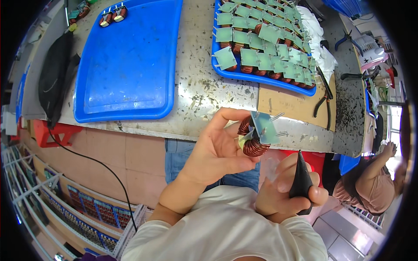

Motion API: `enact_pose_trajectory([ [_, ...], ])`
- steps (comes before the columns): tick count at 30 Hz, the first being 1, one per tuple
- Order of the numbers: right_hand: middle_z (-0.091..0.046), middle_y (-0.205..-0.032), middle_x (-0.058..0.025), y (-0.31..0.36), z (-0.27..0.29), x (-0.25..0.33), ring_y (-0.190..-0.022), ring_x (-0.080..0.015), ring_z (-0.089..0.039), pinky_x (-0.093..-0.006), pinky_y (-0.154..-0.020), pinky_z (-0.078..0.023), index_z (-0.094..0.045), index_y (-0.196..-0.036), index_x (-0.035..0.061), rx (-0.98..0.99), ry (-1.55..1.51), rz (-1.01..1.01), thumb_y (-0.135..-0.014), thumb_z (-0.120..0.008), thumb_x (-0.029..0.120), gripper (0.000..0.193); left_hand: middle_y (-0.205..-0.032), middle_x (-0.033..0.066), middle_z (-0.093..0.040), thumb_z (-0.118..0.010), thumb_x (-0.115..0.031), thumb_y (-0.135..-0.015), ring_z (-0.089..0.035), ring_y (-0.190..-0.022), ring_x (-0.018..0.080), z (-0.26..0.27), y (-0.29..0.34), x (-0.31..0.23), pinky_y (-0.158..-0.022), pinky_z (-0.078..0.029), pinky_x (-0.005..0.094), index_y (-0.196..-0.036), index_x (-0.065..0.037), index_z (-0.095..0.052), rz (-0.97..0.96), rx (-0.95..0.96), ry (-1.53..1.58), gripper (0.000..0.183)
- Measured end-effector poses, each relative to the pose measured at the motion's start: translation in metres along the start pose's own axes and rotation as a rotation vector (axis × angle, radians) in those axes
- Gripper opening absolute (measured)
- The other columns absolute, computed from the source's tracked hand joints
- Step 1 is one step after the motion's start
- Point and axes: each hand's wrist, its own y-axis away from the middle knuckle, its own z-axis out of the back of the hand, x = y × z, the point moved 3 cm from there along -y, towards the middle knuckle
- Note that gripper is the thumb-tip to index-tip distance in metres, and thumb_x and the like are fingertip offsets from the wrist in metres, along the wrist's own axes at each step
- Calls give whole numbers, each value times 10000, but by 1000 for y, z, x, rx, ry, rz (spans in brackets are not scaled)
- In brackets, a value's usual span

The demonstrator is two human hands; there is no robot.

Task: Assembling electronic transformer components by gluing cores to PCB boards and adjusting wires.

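Note:
My left hand (217, 150) is closed round a toroidal coil (256, 145) wound with copper-coloured wire, above the bench's near edge. A green square board (264, 127) covers the coil's right side, with metal pins pointing right. In my right hand (285, 191), to the right and nearer my body, is a black tapered tool (301, 180), sharp tip upward; its exact kind is unclear. A small translucent piece (272, 168) shows by the right fingers; I cannot tell whether they hold it. The tool tip stands apart from the coil.
A blue tray (126, 114) on the left bears two coils (113, 15) at its far end. Another blue tray (265, 79) is packed with coils under green boards. Black-handled pliers (324, 102) lie on cardboard (283, 102). A person (370, 187) sits at the right.

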Motion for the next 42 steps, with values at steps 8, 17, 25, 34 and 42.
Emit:
enact_pose_trajectory([
  [8, -469, -566, -40, -9, -13, 2, -405, -146, -443, -258, -349, -367, -425, -950, 40, 279, 135, 130, -710, -668, 189, 372, -991, 124, -459, -711, 60, -530, -495, -827, 179, -2, 0, -1, -662, -454, 268, -1047, -33, -397, -241, -250, -317, 612],
  [17, -470, -567, -39, -9, -14, 3, -408, -153, -446, -261, -335, -353, -435, -971, 37, 288, 210, 109, -714, -660, 136, 356, -972, 110, -365, -727, 84, -514, -497, -818, 181, -10, 15, -13, -655, -466, 258, -1035, 0, -412, -805, -225, -954, 614],
  [25, -481, -588, -46, -9, -15, 3, -431, -163, -471, -267, -352, -379, -432, -988, 47, 313, 197, 82, -722, -656, 154, 364, -953, 123, -377, -758, 25, -481, -467, -738, 186, -9, 21, -12, -548, -400, 253, -1061, -26, -450, -902, -252, -1135, 659],
  [34, -490, -601, -53, -10, -16, 3, -436, -160, -485, -264, -356, -393, -427, -978, 40, 300, 196, 54, -732, -639, 122, 335, -992, 120, -352, -705, 108, -519, -516, -842, 210, -15, 13, -17, -672, -490, 269, -1074, 16, -386, -799, -123, -932, 647],
  [42, -486, -594, -54, -13, -18, 2, -430, -156, -481, -261, -355, -399, -419, -962, 35, 302, 183, 78, -743, -619, 98, 303, -975, 105, -373, -696, 112, -541, -517, -879, 191, -13, 9, -15, -772, -473, 296, -1063, 19, -367, -578, -35, -653, 624],
])
